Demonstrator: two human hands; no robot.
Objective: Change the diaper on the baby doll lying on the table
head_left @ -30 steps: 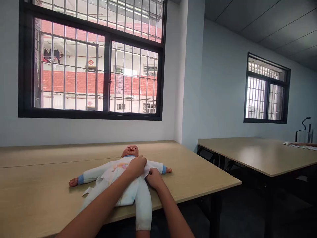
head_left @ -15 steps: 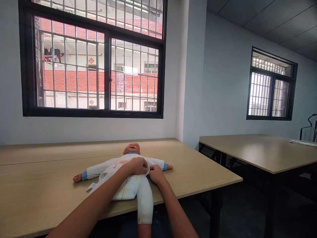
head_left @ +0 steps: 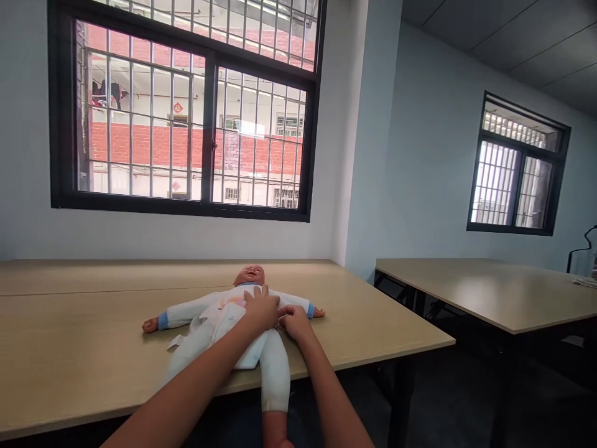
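Note:
A baby doll (head_left: pixel 249 275) lies face up on the table, dressed in a white suit with blue cuffs, its arms stretched out sideways. A white diaper (head_left: pixel 249 358) with faint coloured prints sits between its legs and over its belly. My left hand (head_left: pixel 262 308) rests on the front of the diaper at the waist, fingers spread. At the doll's hip, on the right side of the view, my right hand (head_left: pixel 295 323) has its fingers curled in at the diaper's edge; the fingertips are partly hidden. A loose white diaper tab (head_left: pixel 176 341) sticks out at the other side.
The doll lies near the front edge of a light wooden table (head_left: pixel 373 330), one leg hanging over it. A second table (head_left: pixel 466 286) stands to the right across a gap. A barred window (head_left: pixel 209 137) is in the wall ahead.
My left hand has gone from closed fingers at the diaper's edge to spread fingers on its front. My right hand stays at the hip. The camera view has shifted slightly.

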